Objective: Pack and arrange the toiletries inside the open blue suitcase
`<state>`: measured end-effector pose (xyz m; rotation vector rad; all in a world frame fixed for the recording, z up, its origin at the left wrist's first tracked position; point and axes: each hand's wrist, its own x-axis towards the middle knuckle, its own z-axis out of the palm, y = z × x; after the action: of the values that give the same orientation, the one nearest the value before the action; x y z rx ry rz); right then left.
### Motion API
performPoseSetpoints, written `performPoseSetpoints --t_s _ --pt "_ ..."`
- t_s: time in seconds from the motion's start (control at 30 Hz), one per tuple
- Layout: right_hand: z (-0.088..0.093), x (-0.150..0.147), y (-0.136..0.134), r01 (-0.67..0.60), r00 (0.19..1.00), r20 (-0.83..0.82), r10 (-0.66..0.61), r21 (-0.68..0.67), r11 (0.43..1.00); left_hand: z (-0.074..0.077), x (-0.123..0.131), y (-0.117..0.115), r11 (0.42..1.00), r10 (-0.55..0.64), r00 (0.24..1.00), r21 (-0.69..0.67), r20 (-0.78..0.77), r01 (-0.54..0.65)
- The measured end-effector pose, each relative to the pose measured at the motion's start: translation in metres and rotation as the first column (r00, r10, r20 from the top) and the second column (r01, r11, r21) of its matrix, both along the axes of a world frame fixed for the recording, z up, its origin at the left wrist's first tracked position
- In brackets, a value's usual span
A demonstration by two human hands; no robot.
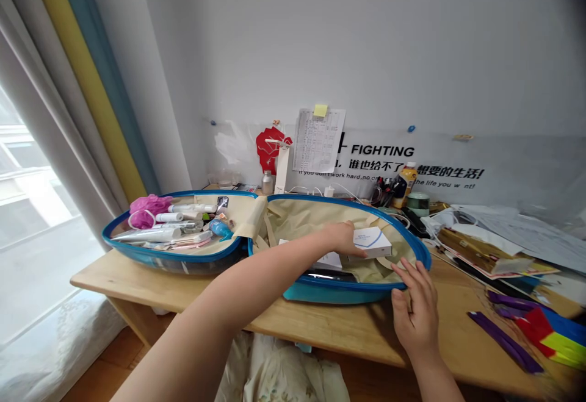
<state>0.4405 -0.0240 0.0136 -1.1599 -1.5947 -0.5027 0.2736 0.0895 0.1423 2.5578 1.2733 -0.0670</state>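
Blue case (329,293) open on the table (151,280) — I see the left hand (341,237) gripping a white box (373,242) inside its right half (toiletries (169,231) fill the other); the right hand (414,310), fingers spread, rests at the rim, likely steadying it.

"FIGHTING" on wall banner (503,158); beneath, "谁也给不了", "想要的生活!"; small English line partly legible.

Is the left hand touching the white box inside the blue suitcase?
Touching. In the head view the left hand grips the white box at its left edge, with no gap.
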Motion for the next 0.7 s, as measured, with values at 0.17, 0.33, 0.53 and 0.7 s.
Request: performPoseSetpoints --t_s 0.17,0.33,0.53,0.7 --pt "0.0 0.0 -0.001 -0.015 1.0 0.01 0.015 0.002 1.0 -0.017 0.007 -0.006 0.996 0.051 0.999 -0.075 -0.003 -0.051" --pt "0.0 0.0 -0.002 -0.011 1.0 0.017 0.011 0.0 1.0 -0.028 0.011 -0.009 0.999 -0.022 0.999 -0.027 -0.048 0.021" --pt "0.002 -0.001 -0.003 -0.009 1.0 0.025 0.009 0.002 1.0 -0.031 0.009 -0.004 0.997 -0.018 0.995 -0.071 -0.102 0.011" --pt "0.0 0.0 -0.002 0.003 1.0 0.011 -0.003 -0.011 1.0 -0.026 0.009 -0.006 0.994 -0.042 0.992 -0.101 -0.115 0.031"
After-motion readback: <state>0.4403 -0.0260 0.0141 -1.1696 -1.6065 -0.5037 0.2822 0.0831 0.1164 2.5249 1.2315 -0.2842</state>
